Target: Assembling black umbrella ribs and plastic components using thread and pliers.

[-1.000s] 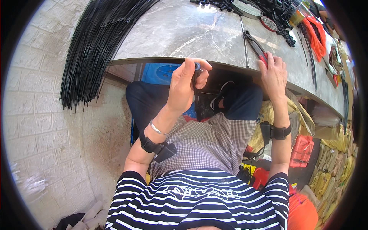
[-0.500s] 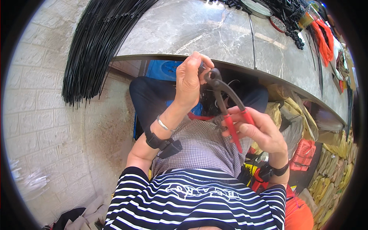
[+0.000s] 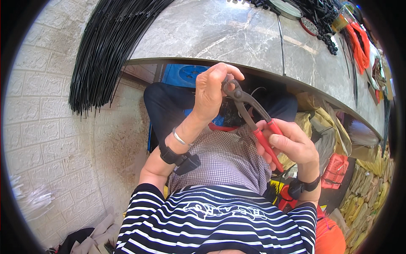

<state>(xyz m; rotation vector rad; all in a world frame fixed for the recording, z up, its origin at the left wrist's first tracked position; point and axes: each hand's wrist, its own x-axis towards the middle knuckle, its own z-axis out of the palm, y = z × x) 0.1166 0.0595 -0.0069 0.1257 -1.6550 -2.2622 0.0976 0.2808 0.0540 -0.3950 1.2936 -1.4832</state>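
My left hand [image 3: 211,91] is raised in front of the marble table's edge [image 3: 237,70], its fingers pinched on a small dark piece that I cannot make out. My right hand [image 3: 289,144] grips the red handles of a pair of pincers [image 3: 253,118]. The dark jaws of the pincers meet the piece at my left fingertips. Both wrists carry black straps. Below the hands lie my checked apron and striped shirt.
A thick bundle of long black ties [image 3: 112,46] hangs off the table's left end beside a white brick wall [image 3: 38,127]. On the far right of the table sit orange cords [image 3: 359,42], black parts and a round dish [image 3: 287,7]. Yellow and orange bags [image 3: 334,165] stand on my right.
My right hand took the pincers off the table and brought them down to my left hand. The jaws now sit at the piece in my left fingers.
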